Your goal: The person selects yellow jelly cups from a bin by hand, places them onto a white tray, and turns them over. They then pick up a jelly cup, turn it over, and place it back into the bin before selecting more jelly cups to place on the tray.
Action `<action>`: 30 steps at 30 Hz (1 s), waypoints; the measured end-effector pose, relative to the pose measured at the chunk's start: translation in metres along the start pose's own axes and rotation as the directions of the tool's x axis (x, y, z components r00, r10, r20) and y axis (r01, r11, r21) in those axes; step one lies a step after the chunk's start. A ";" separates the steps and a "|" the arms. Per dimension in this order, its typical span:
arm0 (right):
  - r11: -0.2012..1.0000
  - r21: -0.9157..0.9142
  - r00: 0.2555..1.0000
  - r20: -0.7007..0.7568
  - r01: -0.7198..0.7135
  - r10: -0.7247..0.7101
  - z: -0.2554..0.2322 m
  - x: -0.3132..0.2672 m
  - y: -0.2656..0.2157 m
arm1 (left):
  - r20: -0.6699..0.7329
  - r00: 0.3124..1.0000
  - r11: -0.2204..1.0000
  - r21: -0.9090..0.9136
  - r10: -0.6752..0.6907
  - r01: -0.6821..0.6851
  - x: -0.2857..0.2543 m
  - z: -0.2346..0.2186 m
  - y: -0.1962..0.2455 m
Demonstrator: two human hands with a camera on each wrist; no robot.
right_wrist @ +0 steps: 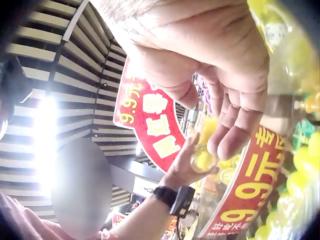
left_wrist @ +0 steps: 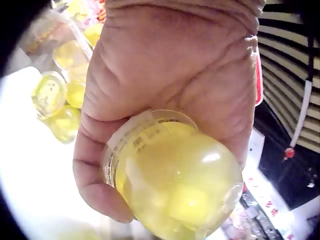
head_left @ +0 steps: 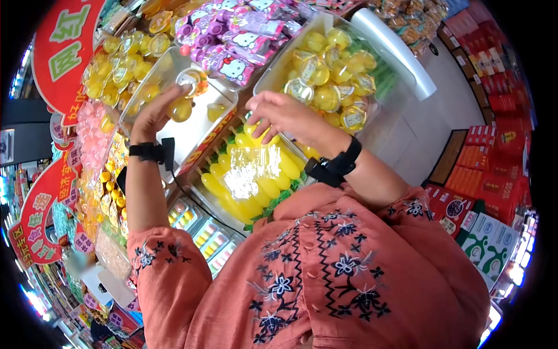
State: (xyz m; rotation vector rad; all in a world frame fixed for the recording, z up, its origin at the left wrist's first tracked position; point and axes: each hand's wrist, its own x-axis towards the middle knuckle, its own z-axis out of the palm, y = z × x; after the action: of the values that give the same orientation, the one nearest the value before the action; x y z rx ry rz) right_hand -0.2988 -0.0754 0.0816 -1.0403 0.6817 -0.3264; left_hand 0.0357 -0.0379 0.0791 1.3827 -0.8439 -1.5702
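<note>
My left hand (head_left: 152, 119) holds a round yellow jelly cup (left_wrist: 180, 175) with a clear printed lid, its fingers curled round the lid's side. In the head view this hand is above a white-bottomed clear bin (head_left: 195, 125), where a few more yellow jelly cups (head_left: 216, 111) lie. My right hand (head_left: 290, 119) hovers over the near corner of a bin of yellow jelly cups (head_left: 328, 96). Its fingers are loosely bent, and the right wrist view shows nothing between them. Below it sit yellow popsicle-shaped packs (head_left: 250, 168) under shiny wrap.
Purple and pink cartoon-printed pouches (head_left: 238, 41) are piled at the back. Loose yellow jelly cups (head_left: 125, 64) and pink sweets (head_left: 96, 131) heap at the left. A red price strip (head_left: 212, 139) edges the bins. Red boxes (head_left: 494, 168) line shelves across the aisle (head_left: 418, 134).
</note>
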 end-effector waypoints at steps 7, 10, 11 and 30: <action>1.000 0.003 0.965 -0.262 0.017 -0.016 -0.059 -0.054 -0.030 | 0.285 0.958 0.948 0.294 0.031 -0.118 0.003 0.156 0.013; 0.997 0.082 0.954 -0.299 0.003 0.022 -0.082 -0.076 -0.023 | 0.408 0.912 0.981 0.191 -0.042 -0.041 0.020 0.202 -0.007; 0.995 0.101 0.943 -0.331 -0.011 0.044 -0.087 -0.081 -0.018 | 0.397 0.912 0.984 0.174 -0.106 0.039 0.017 0.215 -0.005; 0.711 -0.630 0.883 -0.468 -0.312 -0.026 -0.100 -0.098 -0.047 | -0.178 0.950 0.464 0.840 -0.256 0.282 0.039 0.020 -0.036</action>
State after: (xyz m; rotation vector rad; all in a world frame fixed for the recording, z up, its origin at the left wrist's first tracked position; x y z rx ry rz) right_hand -0.4350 -0.1125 0.1251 -1.6426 1.3743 -0.1586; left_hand 0.0094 -0.0596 0.0339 2.3469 -1.5935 -1.3551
